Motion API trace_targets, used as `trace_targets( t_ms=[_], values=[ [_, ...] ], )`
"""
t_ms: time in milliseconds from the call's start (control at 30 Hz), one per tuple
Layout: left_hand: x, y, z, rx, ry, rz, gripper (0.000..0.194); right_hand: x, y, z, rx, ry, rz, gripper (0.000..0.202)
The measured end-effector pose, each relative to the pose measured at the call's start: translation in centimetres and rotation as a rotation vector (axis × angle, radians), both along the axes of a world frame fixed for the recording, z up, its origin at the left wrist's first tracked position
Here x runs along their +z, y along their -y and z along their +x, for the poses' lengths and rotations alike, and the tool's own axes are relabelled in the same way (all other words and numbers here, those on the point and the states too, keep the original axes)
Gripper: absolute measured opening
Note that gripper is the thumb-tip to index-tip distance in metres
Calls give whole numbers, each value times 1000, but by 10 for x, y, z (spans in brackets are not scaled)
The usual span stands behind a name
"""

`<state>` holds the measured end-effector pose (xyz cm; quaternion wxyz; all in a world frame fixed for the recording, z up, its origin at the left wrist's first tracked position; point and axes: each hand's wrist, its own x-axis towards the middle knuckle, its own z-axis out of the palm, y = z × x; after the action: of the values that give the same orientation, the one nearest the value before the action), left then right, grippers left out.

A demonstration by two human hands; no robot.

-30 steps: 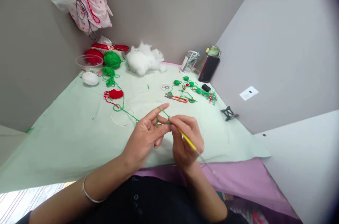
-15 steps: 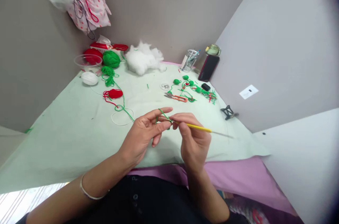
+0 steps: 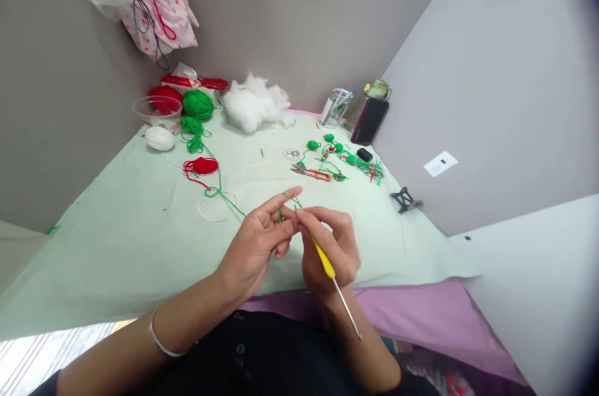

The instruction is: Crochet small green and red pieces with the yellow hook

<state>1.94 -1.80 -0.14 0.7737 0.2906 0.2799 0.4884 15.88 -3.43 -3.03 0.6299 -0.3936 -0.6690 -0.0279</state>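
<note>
Between the fingers of my right hand is a crochet hook with a yellow grip. Its metal rear end slants down toward my forearm, and its front tip is at my left fingertips. My left hand pinches green yarn, which loops over the raised index finger. From that hand a green strand runs back across the cloth to a loose green skein. Any small stitched piece at the pinch is mostly hidden by my fingers.
Orange thread snips lie beyond my hands, near small green crocheted pieces. White stuffing, a green yarn ball and a clear tub stand at the back. A phone leans at the right beside a cup of tools.
The crochet hook has swung from pointing rightward to slanting down toward me as my right hand turned and moved slightly left. My left hand stays pinched on the yarn.
</note>
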Motion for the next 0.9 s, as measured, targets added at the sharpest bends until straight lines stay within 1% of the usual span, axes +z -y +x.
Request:
trace_targets(
  t_ms=[33, 67, 100, 167, 200, 267, 400, 500, 567, 667, 767, 833, 900],
  values=[
    [0, -1, -1, -42, 18, -31, 48, -1, 0, 1, -4, -14, 2, 31],
    [-1, -2, -2, -72, 30, -56, 44, 0, 0, 3, 24, -79, -35, 28],
    [-1, -3, -4, -77, 35, -66, 40, 1, 0, 5, 75, -191, -84, 25],
    [-1, -5, -6, -41, 17, -31, 37, 5, -2, 8, 221, -403, -207, 20],
    [-1, -5, -6, -21, -3, 3, 39, 7, -2, 9, 288, -470, -252, 19],
    [-2, -3, -5, 2, -55, 71, 40, 9, -4, 7, 375, -485, -319, 16],
    [-3, 1, -3, -6, -131, 121, 39, 8, -5, 3, 383, -456, -329, 16],
    [-1, 2, -3, -24, -118, 113, 34, 7, -4, 2, 406, -481, -330, 17],
    [1, 1, -4, -27, -87, 89, 33, 7, -3, 2, 417, -473, -329, 16],
    [2, -3, -8, -75, -29, 11, 37, 8, -3, 5, 386, -475, -318, 16],
    [1, -7, -12, -133, 19, -55, 35, 11, -4, 10, 358, -575, -337, 14],
    [0, -7, -12, -118, 16, -51, 34, 14, -3, 12, 371, -635, -361, 15],
    [0, -4, -9, -43, -33, 8, 39, 13, -1, 9, 359, -583, -362, 16]
  ],
)
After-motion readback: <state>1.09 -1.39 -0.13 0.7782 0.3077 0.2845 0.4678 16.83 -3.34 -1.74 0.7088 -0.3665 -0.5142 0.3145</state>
